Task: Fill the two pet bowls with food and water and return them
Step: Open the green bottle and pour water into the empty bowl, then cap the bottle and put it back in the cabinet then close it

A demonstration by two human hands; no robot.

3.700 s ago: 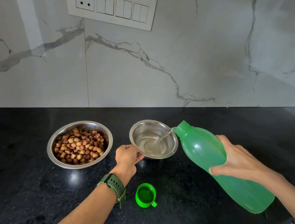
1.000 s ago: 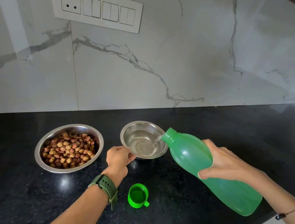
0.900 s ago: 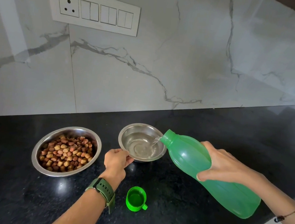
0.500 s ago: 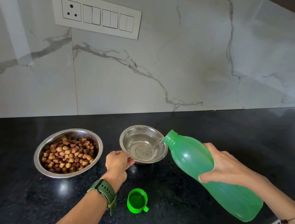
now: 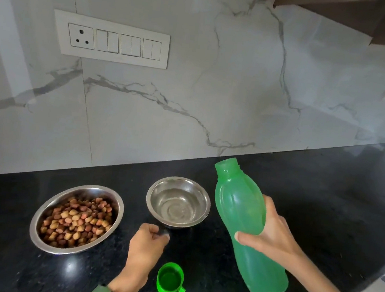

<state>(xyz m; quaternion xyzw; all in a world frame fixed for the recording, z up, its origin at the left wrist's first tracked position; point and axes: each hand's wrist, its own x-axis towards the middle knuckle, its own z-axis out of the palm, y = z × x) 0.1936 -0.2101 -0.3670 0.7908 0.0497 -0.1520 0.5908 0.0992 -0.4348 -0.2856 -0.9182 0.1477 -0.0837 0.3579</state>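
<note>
The green bottle [image 5: 247, 226] has swung from pouring tilt to near upright, gripped by the right hand [image 5: 270, 231] at frame right. The left hand [image 5: 147, 241], loosely curled and holding nothing, has left the water bowl [image 5: 178, 202]. The food bowl [image 5: 76, 219] stands lower left on the tabletop [image 5: 323, 208]; the green cap [image 5: 169, 279] lies bottom centre.

A translucent green plastic bottle [image 5: 247, 226] is being held nearly upright by the right hand [image 5: 270, 234] beside 2 round steel bowls [image 5: 177, 203].
</note>
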